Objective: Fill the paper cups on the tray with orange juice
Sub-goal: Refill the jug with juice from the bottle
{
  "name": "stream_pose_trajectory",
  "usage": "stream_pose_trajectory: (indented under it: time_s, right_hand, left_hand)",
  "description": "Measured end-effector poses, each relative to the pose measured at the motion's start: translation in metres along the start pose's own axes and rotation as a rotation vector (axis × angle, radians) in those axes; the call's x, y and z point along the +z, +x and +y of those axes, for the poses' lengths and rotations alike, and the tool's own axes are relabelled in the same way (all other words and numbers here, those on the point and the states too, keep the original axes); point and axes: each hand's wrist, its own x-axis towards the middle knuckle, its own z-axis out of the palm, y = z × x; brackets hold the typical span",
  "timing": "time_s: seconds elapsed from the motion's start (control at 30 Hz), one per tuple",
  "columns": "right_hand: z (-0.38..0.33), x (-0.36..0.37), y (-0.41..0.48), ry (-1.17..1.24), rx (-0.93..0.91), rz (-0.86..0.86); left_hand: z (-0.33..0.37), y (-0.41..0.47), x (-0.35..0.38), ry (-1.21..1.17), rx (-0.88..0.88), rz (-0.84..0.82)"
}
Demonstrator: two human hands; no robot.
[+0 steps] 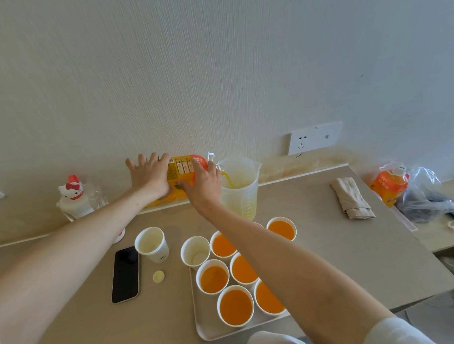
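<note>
L grip (149, 178) flat on juice bottle (182, 166) base, R grip (203, 183) clasping its neck end, pouring into jug (243, 195)

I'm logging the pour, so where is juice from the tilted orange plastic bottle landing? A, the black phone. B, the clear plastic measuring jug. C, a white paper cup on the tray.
B: the stream runs from the tilted orange plastic bottle into the clear plastic measuring jug.

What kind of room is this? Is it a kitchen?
Probably a bedroom or dorm room, not a kitchen: a plain desk against a wallpapered wall, a wall socket, a phone and a cat-shaped bottle.
</note>
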Motion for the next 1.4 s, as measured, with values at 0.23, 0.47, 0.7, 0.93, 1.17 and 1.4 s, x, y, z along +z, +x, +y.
stream_pose_trajectory:
  time_s: [0.23, 0.47, 0.7, 0.93, 1.17, 1.4]
  right_hand:
    - [0.0009, 0.0004, 0.0007, 0.002, -0.002, -0.005]
    - [-0.0023, 0.002, 0.0003, 0.061, 0.031, 0.012]
    - [-0.0016, 0.0037, -0.0009, 0.053, 0.026, 0.023]
    - [-0.002, 0.0044, -0.0012, 0.052, 0.032, 0.03]
    - [-0.0019, 0.0043, -0.0019, 0.037, 0.024, 0.031]
    - [-0.002, 0.0039, -0.0024, 0.043, 0.022, 0.031]
  left_hand:
    - [-0.0004, 0.0007, 0.0011, -0.003, -0.004, 0.0]
    - [-0.0007, 0.0016, 0.0042, -0.006, 0.005, 0.023]
    - [-0.0009, 0.0017, 0.0054, -0.006, 0.013, 0.032]
    - [-0.0003, 0.0015, 0.0034, 0.0, 0.016, 0.032]
    - [0.0001, 0.0004, 0.0017, 0.003, 0.008, 0.025]
    - [0.001, 0.0009, 0.0017, 0.013, 0.008, 0.032]
